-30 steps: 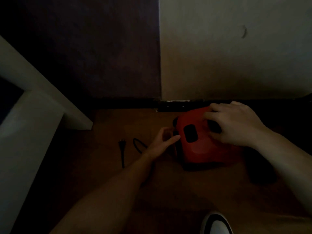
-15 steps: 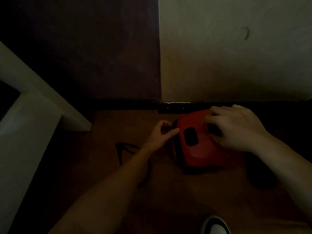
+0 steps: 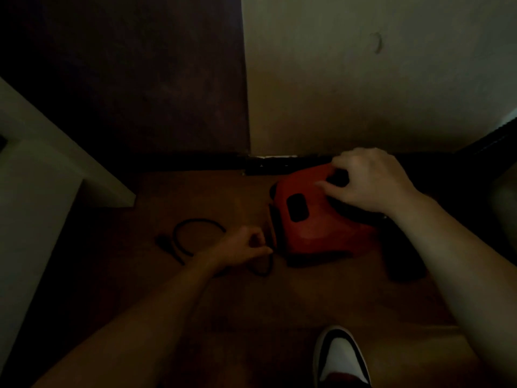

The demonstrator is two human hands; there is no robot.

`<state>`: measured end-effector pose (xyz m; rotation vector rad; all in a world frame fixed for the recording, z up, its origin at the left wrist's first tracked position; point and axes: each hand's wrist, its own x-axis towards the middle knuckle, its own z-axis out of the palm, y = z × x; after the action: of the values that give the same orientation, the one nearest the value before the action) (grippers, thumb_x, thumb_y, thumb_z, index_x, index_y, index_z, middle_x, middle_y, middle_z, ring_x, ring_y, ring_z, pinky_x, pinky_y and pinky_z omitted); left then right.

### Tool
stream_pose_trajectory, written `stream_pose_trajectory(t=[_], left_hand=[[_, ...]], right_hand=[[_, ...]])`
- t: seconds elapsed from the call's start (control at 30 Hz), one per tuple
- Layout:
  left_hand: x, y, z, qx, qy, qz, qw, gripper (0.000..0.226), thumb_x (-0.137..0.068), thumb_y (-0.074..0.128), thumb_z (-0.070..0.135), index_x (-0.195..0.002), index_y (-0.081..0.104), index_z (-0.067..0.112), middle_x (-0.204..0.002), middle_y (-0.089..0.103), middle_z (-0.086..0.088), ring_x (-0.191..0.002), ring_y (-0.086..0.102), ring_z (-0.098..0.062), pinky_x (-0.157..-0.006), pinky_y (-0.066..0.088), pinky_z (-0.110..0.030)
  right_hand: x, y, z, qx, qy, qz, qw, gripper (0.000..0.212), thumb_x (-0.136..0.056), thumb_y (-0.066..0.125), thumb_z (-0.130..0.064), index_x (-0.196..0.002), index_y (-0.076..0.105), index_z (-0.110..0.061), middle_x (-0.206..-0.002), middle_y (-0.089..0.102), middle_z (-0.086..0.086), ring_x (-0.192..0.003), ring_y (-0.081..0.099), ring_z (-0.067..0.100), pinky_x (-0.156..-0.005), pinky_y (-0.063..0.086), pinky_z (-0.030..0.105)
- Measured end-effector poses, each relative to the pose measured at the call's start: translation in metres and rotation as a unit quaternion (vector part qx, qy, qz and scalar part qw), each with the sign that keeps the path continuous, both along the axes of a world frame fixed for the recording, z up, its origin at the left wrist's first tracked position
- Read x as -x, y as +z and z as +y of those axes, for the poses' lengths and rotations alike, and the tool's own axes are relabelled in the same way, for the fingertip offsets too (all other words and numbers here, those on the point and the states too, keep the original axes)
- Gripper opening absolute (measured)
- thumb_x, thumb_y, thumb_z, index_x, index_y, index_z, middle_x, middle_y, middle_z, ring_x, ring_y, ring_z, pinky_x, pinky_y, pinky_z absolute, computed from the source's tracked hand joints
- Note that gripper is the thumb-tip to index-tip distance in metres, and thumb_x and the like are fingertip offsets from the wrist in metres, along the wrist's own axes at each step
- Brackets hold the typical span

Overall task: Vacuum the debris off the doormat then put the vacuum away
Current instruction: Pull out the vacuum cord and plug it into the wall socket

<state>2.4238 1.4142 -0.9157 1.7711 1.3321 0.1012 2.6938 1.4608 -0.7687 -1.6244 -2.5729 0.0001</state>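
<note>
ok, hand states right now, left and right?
Left hand: closed, pinching the black cord beside the red vacuum.
Right hand: closed, gripping the red vacuum's top.

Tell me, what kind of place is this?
Probably a dim corner inside a home: a wooden floor meets a pale wall, and a red vacuum sits there with its black cord loose beside it.

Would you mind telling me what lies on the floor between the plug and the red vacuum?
In the head view, the looped black cord and the left hand, pinching it, lie between plug and red vacuum.
</note>
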Motion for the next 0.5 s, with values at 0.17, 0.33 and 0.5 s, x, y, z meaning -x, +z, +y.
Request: stream_pose_trajectory(t=[0.17, 0.33, 0.5], left_hand=[[-0.011, -0.018, -0.008, 0.136, 0.183, -0.134, 0.964, 0.04, -0.088, 0.071, 0.015, -0.123, 0.053, 0.006, -0.106, 0.064, -0.005, -0.083, 0.062, -0.012, -0.07, 0.055, -0.023], [-0.027, -0.027, -0.011, 0.329, 0.297, -0.24, 0.864, 0.025, -0.092, 0.056, 0.012, -0.115, 0.06, 0.018, -0.102, 0.065, -0.003, -0.096, 0.062, -0.019, -0.083, 0.053, -0.036], [-0.038, -0.027, -0.013, 0.313, 0.331, -0.271, 0.848, 0.027, -0.09, 0.048, 0.003, -0.107, 0.057, 0.023, -0.092, 0.062, -0.005, -0.088, 0.06, -0.022, -0.084, 0.052, -0.038]], right_hand=[[0.006, -0.005, -0.004, -0.028, -0.03, -0.059, 0.997, 0.049, -0.086, 0.047, -0.067, -0.077, 0.068, -0.024, -0.082, 0.072, 0.009, -0.083, 0.069, 0.034, -0.063, 0.032, 0.032], [0.006, -0.009, -0.001, -0.045, -0.032, -0.083, 0.995, 0.053, -0.084, 0.04, -0.069, -0.083, 0.071, -0.026, -0.087, 0.074, 0.008, -0.086, 0.07, 0.034, -0.062, 0.037, 0.033], [0.006, -0.009, 0.0, -0.048, -0.03, -0.087, 0.995, 0.053, -0.083, 0.041, -0.07, -0.091, 0.074, -0.028, -0.091, 0.075, 0.008, -0.088, 0.07, 0.035, -0.067, 0.047, 0.035]])
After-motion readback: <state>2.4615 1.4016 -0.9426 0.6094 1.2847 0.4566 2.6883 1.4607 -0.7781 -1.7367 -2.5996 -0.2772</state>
